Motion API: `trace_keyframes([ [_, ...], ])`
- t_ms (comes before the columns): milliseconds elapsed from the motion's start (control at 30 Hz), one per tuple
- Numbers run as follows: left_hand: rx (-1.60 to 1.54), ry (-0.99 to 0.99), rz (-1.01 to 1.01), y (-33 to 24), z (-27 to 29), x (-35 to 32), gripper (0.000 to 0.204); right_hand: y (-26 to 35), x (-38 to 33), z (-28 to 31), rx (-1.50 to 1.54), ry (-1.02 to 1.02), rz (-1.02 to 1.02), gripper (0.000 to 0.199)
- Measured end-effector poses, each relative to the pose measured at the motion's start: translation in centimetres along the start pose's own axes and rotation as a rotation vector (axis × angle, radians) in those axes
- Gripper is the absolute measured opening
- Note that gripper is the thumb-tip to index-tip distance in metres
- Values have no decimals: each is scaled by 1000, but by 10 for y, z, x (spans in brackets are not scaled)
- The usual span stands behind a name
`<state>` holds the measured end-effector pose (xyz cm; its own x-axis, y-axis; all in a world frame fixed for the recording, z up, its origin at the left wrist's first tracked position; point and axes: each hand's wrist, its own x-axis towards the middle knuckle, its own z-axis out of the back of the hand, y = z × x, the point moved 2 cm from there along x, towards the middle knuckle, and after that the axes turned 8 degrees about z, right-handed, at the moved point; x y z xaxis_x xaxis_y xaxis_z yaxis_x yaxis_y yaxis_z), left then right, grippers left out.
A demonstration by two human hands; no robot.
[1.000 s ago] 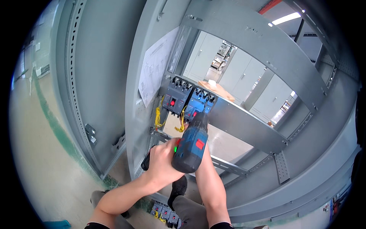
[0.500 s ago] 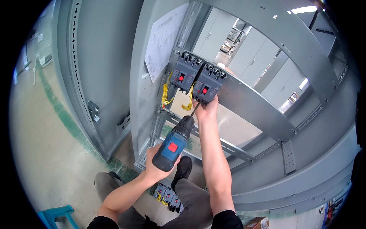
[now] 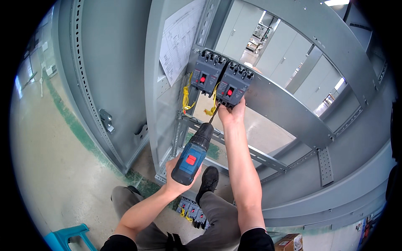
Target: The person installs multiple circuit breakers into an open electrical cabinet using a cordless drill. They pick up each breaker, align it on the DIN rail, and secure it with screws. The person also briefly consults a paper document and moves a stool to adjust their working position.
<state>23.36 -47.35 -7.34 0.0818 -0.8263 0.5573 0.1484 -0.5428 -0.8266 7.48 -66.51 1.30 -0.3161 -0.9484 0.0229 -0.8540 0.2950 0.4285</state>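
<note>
Two bare forearms come up from the lower edge. Left arm bent at the elbow, its hand closed around the grip of a blue-and-black cordless drill, wrapped fingers mostly hidden beneath the tool body. Drill slants up and rightward; its long driver bit reaches the lower end of the right-hand circuit breaker. Right arm nearly straight, its hand raised palm-up against that breaker's lower end; fingertips partly out of sight, so grip and opening cannot be told. Breaker sits at a metal crossplate, just beside a matching left-hand circuit breaker. Yellow wire coil hangs at the latter's left.
</note>
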Motion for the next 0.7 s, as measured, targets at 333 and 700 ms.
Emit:
trace_keyframes([
  [333, 16, 12, 65, 11, -4, -2, 23, 2, -5, -4, -24, -2, -2, 48],
  [700, -6, 5, 101, 9, -3, 0, 21, 1, -2, -3, 3, -14, 5, 31],
])
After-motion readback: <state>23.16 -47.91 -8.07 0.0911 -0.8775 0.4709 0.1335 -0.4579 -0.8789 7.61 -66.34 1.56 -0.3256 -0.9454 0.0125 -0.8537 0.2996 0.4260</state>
